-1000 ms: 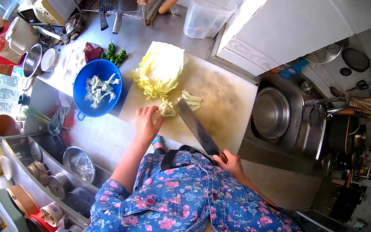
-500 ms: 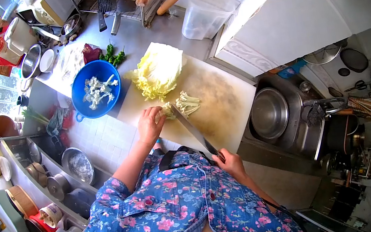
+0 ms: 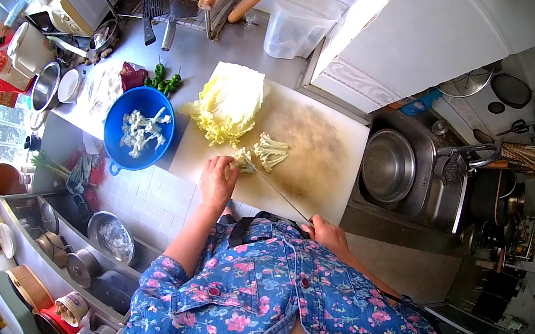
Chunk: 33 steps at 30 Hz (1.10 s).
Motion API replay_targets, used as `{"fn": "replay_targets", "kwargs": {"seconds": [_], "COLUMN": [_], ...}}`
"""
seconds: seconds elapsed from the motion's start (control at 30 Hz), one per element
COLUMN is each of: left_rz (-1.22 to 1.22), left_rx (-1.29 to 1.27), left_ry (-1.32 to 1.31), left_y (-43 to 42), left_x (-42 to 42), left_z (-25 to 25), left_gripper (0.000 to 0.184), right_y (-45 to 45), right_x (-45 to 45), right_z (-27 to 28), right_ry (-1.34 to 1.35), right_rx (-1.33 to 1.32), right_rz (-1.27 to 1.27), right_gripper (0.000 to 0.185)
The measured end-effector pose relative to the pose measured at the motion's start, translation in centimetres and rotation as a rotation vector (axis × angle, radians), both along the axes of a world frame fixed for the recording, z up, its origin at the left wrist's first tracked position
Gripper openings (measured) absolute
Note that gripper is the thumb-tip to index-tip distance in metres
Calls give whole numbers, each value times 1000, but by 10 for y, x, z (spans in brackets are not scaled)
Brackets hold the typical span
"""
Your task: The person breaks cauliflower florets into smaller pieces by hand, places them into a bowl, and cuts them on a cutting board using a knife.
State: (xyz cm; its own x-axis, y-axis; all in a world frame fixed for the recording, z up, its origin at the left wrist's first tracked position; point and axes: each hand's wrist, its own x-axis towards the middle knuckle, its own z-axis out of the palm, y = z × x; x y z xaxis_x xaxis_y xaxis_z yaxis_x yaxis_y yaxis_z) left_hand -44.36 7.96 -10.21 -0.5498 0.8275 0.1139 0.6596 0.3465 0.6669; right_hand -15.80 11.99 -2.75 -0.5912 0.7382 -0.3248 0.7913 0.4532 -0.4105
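Note:
On the white cutting board (image 3: 311,174), my left hand (image 3: 217,179) is closed on a piece of cauliflower (image 3: 240,159), its fingers at the near left part of the board. My right hand (image 3: 328,233) grips the handle of a knife (image 3: 280,193), whose blade runs up to the cauliflower beside my left fingertips. Cut cauliflower stems (image 3: 272,151) lie just right of the blade's tip. Behind them rests a head of napa cabbage (image 3: 229,99). A blue colander or basin (image 3: 115,139) holding cauliflower florets (image 3: 143,131) stands left of the board.
Green peppers (image 3: 163,80) lie behind the blue basin. To the right is a sink (image 3: 436,193) with a metal basin (image 3: 388,165) in it. A wire rack (image 3: 214,28) and a clear plastic bin (image 3: 291,27) stand at the back. An open drawer (image 3: 65,213) with pots is at lower left.
The knife blade has turned from showing its flat side to nearly edge-on, and its tip sits slightly left, against the cauliflower. My left hand has barely moved.

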Motion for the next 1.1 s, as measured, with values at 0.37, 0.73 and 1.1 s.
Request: {"fn": "replay_targets", "kwargs": {"seconds": [0.37, 0.73, 1.1], "left_rz": [121, 40, 36], "left_rx": [73, -165, -175], "left_ry": [-375, -173, -522], "left_y": [-12, 2, 8], "left_x": [2, -1, -9], "left_z": [-3, 7, 5], "left_gripper": [30, 32, 36], "right_y": [5, -1, -4], "right_x": [2, 16, 18], "right_z": [-7, 18, 11], "right_ry": [153, 181, 90], "right_rx": [-259, -242, -292], "right_rz": [-243, -210, -188], "right_gripper": [39, 30, 32]}}
